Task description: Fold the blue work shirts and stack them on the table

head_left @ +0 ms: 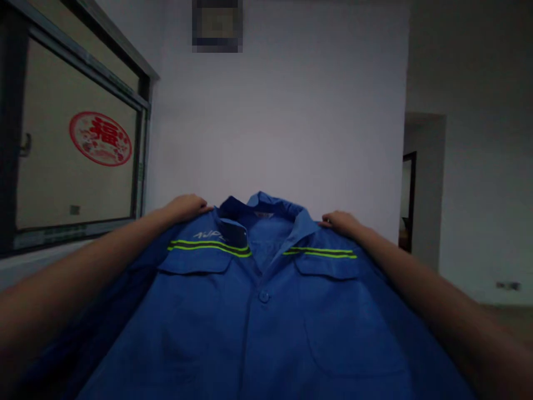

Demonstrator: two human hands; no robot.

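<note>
A blue work jacket [275, 333] hangs spread out before me, its front facing me. Yellow-green stripes cross the chest above two flap pockets, and one button shows below the open collar. My left hand [187, 208] is closed on the shoulder at the left of the collar. On the other side, my right hand [341, 222] grips the opposite shoulder. Both arms are stretched forward over the sleeves. The jacket's lower part runs out of view at the bottom.
To the left is a framed window [79, 133] with a round red-and-white sticker [100, 139] on its glass. A pale wall [283, 111] stands behind the jacket. On the right are a doorway [408, 200] and a wall socket [508, 285].
</note>
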